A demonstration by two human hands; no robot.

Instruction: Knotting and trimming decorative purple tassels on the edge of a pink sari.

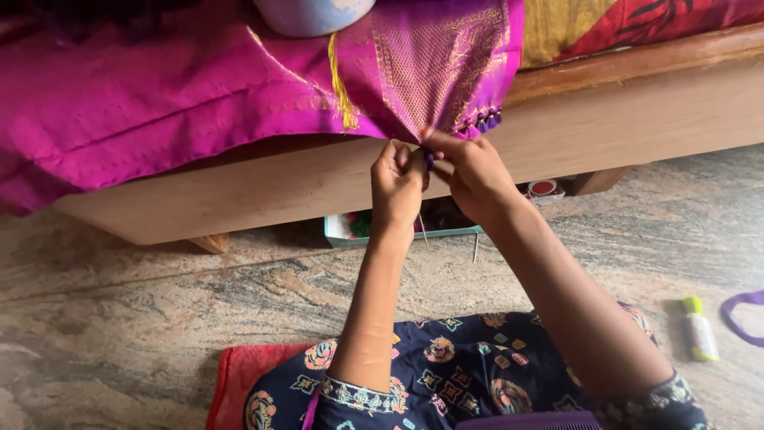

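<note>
Magenta silk saree [159,103] with gold woven border is draped over the edge of a wooden bed frame [637,119], so its end hangs free at hand height for a person seated on the floor. A pale blue rounded object [312,14] sits on the cloth at the top edge, likely as a weight; its kind cannot be told.

Left hand [395,185]: grip closed, fingers curled tight onto the gathered corner of the saree edge, drawing the fabric to a taut point.

Right hand [471,171]: grip closed in a pinch, fingertips meeting the left hand at the same corner, apparently on a small dark purple tassel knot. A row of finished purple tassels [485,120] hangs just beside it. Thin strands trail below the hands; thread or needle, cannot tell.

Under the bed, behind the hands: an open teal tray [342,235] of supplies. On the stone floor [119,318], well apart at right: a small yellow-capped bottle [699,326] and a purple strap [744,314].
</note>
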